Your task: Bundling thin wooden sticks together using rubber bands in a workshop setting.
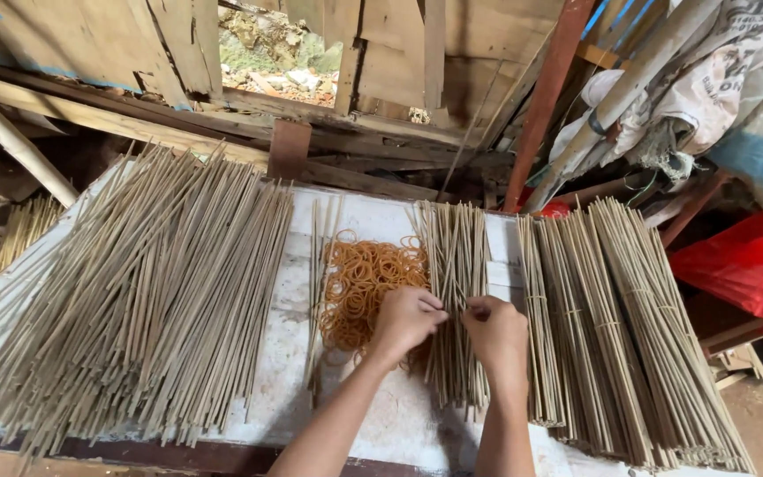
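Note:
A small bunch of thin bamboo sticks lies lengthwise on the white table top. My left hand and my right hand meet over the middle of this bunch, fingertips pinched together at the sticks. Whether a rubber band is between the fingers I cannot tell. Just left of my left hand lies a heap of orange rubber bands.
A wide loose pile of bamboo sticks covers the table's left half. Tied bundles of sticks are stacked on the right. Behind are rough wooden boards, a red post, sacks and a red plastic bag.

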